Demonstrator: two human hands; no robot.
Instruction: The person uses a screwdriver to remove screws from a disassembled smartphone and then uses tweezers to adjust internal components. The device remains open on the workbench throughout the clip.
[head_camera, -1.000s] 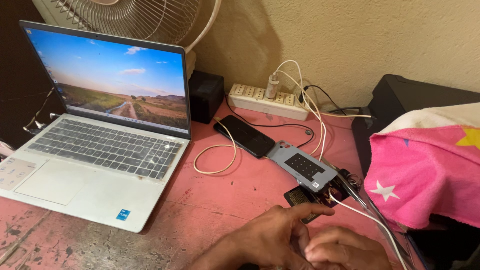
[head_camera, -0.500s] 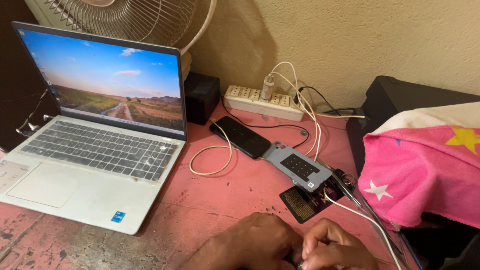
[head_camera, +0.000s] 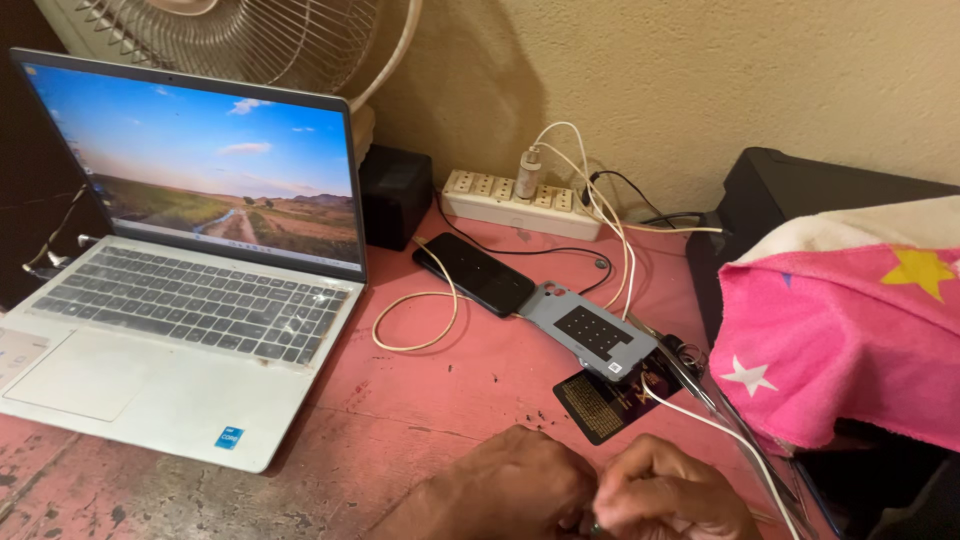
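My left hand (head_camera: 520, 485) and my right hand (head_camera: 665, 495) are together at the bottom edge, fingers curled and touching each other. A small dark object shows between the fingertips; its kind cannot be told. Just beyond the hands lies a dark card-like part (head_camera: 605, 400) on the pink table (head_camera: 420, 400). Above it rests a grey phone back cover (head_camera: 585, 330) and a black phone (head_camera: 475, 272) with its screen off.
An open silver laptop (head_camera: 170, 320) fills the left side. A white power strip (head_camera: 520, 200) with white cables (head_camera: 415, 320) sits against the wall, next to a small black box (head_camera: 395, 195). A fan stands behind. A pink star-printed cloth (head_camera: 850, 330) covers a black device at right.
Both hands have drawn back toward the bottom edge and closed tighter together. The view has shifted, so the hands sit lower in the frame.
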